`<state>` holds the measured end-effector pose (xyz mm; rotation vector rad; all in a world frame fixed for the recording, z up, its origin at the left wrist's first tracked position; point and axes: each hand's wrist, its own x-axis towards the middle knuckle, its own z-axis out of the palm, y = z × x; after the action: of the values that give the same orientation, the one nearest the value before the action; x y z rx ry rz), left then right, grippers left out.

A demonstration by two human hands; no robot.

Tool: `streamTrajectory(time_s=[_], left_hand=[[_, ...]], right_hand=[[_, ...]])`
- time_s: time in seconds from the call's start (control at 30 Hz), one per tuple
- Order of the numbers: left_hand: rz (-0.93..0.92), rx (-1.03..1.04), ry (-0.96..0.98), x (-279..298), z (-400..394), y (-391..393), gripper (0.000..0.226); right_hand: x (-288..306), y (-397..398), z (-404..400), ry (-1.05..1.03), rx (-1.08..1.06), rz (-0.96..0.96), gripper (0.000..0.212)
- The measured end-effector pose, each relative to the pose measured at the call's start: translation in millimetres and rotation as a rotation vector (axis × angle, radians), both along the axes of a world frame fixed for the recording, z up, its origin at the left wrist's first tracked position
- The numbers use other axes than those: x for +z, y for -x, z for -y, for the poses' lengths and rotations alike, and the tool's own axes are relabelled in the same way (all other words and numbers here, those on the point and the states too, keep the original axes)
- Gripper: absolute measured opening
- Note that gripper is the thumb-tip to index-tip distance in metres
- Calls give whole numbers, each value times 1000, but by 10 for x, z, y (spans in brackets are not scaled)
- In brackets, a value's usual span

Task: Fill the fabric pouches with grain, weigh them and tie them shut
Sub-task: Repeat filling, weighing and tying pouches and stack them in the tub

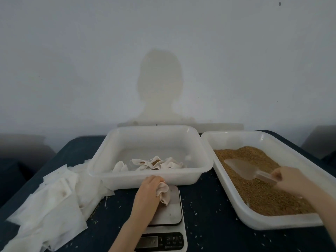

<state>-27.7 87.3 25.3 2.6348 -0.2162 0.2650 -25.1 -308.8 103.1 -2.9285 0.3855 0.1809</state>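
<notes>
**Limp pouch on the scale, scoop in the grain**

My left hand (148, 190) grips a small fabric pouch (164, 194) bunched at its mouth, holding it over the scale (168, 215) platform; I cannot tell whether the pouch bottom touches the plate. My right hand (289, 178) is curled round the handle of a clear plastic scoop (241, 169), its blade lying on the grain (254, 190) in the right tub (254, 221).

Handling, as I judge it:
- Pouch: soft, light, no shape of its own. Best held at the rim, fingers spreading the mouth, or it will fold shut under the pour.
- Grain: loose, runs freely; stray kernels already dot the worktop (209, 206). Tip slowly.
- Scoop: stiff, light; the handle grip looks sound.

More pouches (154, 163) lie in the middle tub (145, 176), some showing grain. Loose cloth squares (54, 202) sit heaped at the left
</notes>
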Motion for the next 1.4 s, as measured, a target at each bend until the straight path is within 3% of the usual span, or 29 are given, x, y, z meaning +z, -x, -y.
streamTrajectory(time_s=[0.13, 0.27, 0.33, 0.4, 0.5, 0.6, 0.73, 0.83, 0.93, 1.13, 1.4], left_hand=[[-135, -38, -131, 51, -147, -48, 24], [-197, -141, 93, 152, -298, 57, 9], [-183, -193, 216, 181, -386, 132, 7], [-179, -224, 334, 155, -494, 188, 18], [-210, -225, 463, 77, -670, 228, 35], [-232, -205, 632, -17, -775, 232, 36], [-222, -195, 922, -140, -834, 248, 33], [-179, -110, 1130, -237, -839, 254, 37], [-150, 84, 1352, -320, -858, 219, 30], [-141, 383, 1556, -327, -920, 171, 20], [-154, 355, 1483, -383, -890, 156, 16]], right_hand=[[-103, -70, -116, 83, 47, -112, 14], [-122, -101, -236, 151, 73, -181, 19], [-116, -92, -301, 162, 83, -165, 35], [-71, -55, -415, 167, 61, 7, 50], [51, 93, -755, -47, 50, 544, 24], [115, 283, -1281, -271, 256, 776, 13], [-257, 366, -1925, -399, 461, 682, 11], [-713, 283, -2131, -486, 387, 657, 12], [-1035, 206, -2141, -650, 242, 640, 32], [-1169, 129, -2065, -785, 135, 696, 37], [-1215, 108, -2061, -765, 147, 661, 34]])
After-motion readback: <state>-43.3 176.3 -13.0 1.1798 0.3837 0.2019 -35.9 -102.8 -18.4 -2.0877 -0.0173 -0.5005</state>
